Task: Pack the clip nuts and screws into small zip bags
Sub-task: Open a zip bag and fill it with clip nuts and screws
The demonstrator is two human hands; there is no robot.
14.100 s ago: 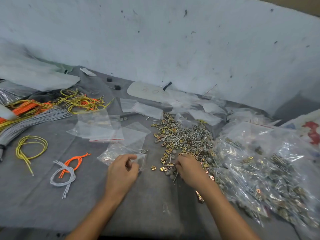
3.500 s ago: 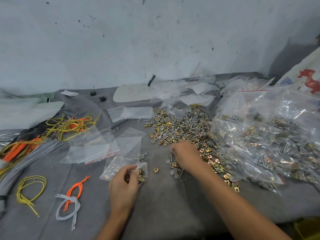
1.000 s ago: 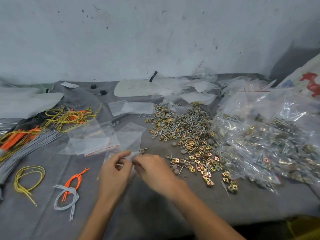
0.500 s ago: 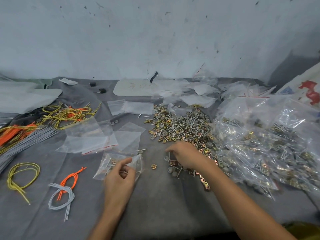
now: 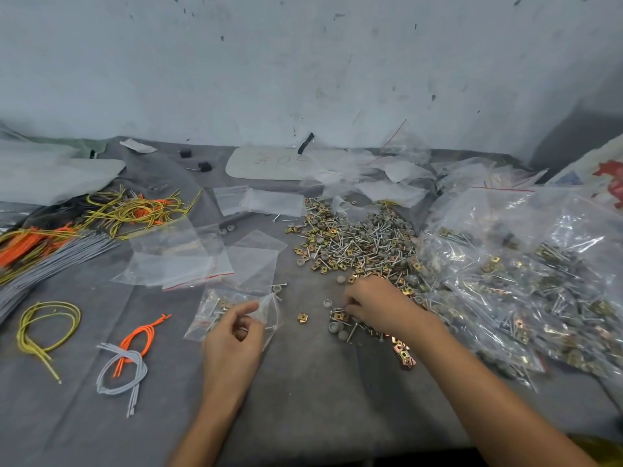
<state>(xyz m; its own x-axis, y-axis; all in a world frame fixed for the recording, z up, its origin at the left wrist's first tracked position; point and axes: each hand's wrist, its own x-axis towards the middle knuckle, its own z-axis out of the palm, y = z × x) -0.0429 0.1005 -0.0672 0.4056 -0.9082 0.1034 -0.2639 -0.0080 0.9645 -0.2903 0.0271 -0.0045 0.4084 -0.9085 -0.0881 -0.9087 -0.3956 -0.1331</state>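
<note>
The left hand point(image 5: 232, 338) pinches the small zip bag point(image 5: 215, 306) by its mouth, thumb over curled fingers, a few clip nuts and screws already inside just beyond the fingertips. The right hand point(image 5: 381, 306) curls its fingers narrow into the near edge of the loose pile of clip nuts and screws point(image 5: 357, 244), though what they have caught is hidden. The risk: the bag mouth sags shut under that light pinch, and small parts spill beside the stray clip nut point(image 5: 302, 318) lying between the hands.
</note>
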